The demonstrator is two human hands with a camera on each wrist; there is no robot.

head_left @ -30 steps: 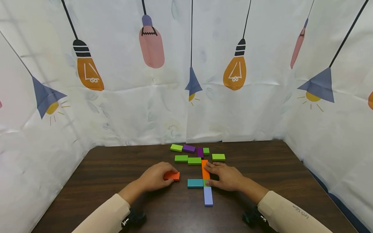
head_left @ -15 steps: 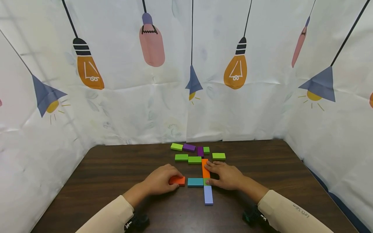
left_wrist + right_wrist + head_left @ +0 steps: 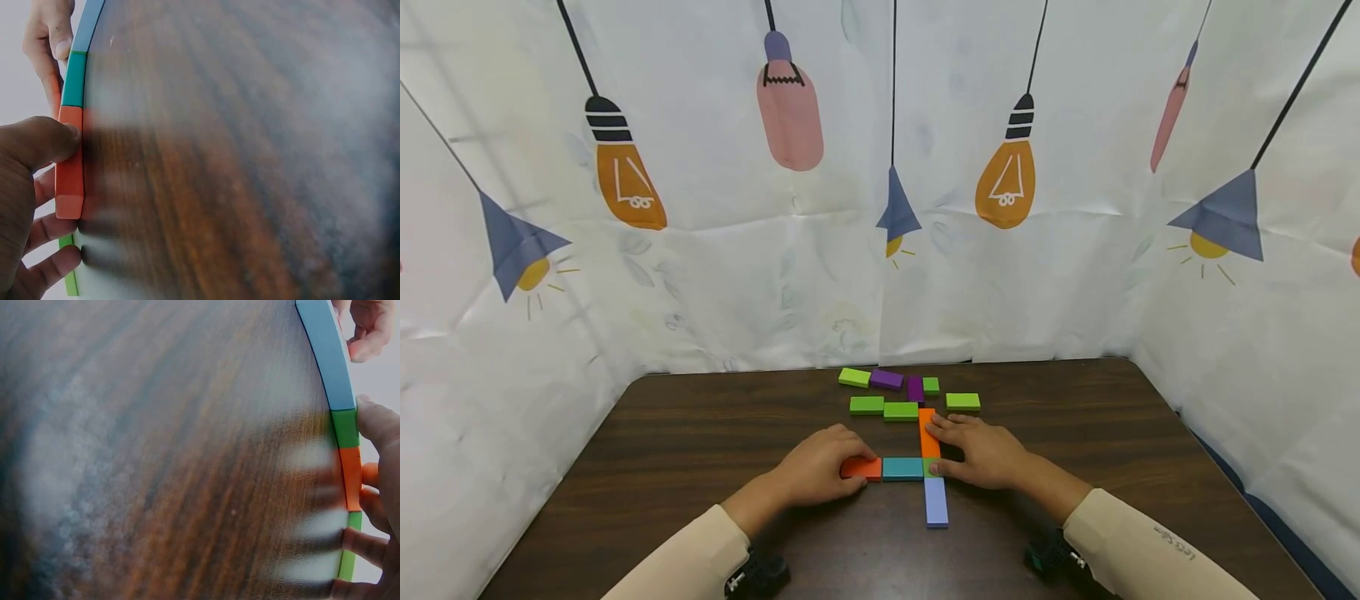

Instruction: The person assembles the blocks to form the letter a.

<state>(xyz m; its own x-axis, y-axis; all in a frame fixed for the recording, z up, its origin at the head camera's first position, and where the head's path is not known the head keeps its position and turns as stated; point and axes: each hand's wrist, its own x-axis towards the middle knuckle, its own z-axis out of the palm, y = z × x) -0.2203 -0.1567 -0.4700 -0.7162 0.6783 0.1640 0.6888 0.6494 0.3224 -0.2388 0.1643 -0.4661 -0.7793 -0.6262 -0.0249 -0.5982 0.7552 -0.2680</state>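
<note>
Thumb and fingers of my left hand (image 3: 822, 467) pinch a red-orange block (image 3: 863, 470) lying flat on the table. Its right end meets the teal block (image 3: 902, 470); in the left wrist view the red-orange block (image 3: 70, 159) touches the teal block (image 3: 74, 79) end to end. My right hand (image 3: 981, 454) rests with fingers spread on the orange block (image 3: 928, 437), its thumb on the small green block (image 3: 927, 468). That green block sits between the teal, orange and periwinkle block (image 3: 936, 504). The left fingers hide part of the red-orange block.
Behind the hands lie green blocks (image 3: 867, 406), a lime block (image 3: 854, 377), purple blocks (image 3: 887, 380) and another lime block (image 3: 962, 402). The dark wooden table (image 3: 700, 433) ends at a white curtain (image 3: 715, 275) printed with lamps.
My left hand has slid the red-orange block to the right and a little nearer, closing the gap to the teal block. My right hand has stayed in place.
</note>
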